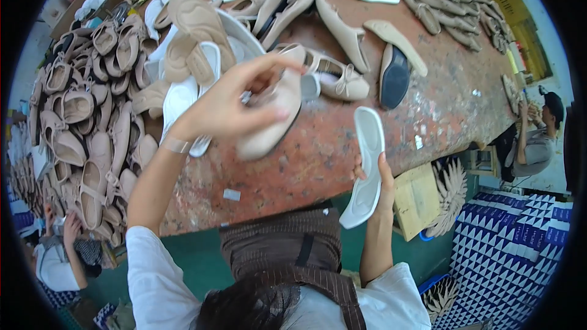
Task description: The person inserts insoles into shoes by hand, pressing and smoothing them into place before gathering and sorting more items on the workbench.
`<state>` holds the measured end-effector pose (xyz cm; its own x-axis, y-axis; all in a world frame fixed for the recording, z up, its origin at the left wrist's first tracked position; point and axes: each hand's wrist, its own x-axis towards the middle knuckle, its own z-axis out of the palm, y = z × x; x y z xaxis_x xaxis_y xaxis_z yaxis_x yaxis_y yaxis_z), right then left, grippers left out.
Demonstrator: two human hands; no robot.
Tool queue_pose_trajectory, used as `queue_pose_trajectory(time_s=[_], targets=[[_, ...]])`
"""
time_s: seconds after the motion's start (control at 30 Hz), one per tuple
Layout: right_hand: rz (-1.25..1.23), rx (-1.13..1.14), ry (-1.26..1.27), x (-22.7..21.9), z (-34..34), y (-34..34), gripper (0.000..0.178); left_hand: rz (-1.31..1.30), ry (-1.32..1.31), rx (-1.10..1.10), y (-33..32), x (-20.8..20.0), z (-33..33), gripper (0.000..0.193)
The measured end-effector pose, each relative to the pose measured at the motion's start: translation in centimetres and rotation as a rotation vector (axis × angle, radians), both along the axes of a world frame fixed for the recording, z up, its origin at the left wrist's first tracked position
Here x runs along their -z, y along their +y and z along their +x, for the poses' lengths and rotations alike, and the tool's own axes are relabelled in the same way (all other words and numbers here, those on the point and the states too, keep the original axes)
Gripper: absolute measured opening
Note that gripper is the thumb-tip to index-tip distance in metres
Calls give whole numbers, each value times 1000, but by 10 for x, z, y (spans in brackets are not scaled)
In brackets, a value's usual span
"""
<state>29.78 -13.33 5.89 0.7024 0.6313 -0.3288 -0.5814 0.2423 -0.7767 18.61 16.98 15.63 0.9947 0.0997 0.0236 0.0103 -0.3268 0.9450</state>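
My left hand (241,95) reaches over the table, somewhat blurred, its fingers closed about a beige flat shoe (278,119). This shoe is tilted, blurred at its lower end, and partly covered by the hand. In my right hand (385,180) is a white molded insole (369,140), held upright near the table's front edge, thumb on one side and fingertips on the other. Just beyond the left hand lies a beige shoe with a bow (351,88). Beige insoles (199,24) and white insoles (178,102) are piled beside my left forearm.
A large heap of beige shoes (79,107) fills the table's left side; more shoes (440,0) lie at the far right. A dark-soled shoe (394,79) rests on the worn red table (452,91). A wooden stool (417,198) stands front right. Other people work at both sides.
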Motion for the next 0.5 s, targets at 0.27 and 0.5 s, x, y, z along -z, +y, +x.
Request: queue_pose_trajectory(time_s=[0.27, 0.5], targets=[[-309, -59, -357, -1, -19, -11, 56, 124, 222, -628, -162, 37, -118, 40], [-546, -539, -1597, -23, -51, 1, 39, 349, 184, -845, -182, 91, -149, 45]])
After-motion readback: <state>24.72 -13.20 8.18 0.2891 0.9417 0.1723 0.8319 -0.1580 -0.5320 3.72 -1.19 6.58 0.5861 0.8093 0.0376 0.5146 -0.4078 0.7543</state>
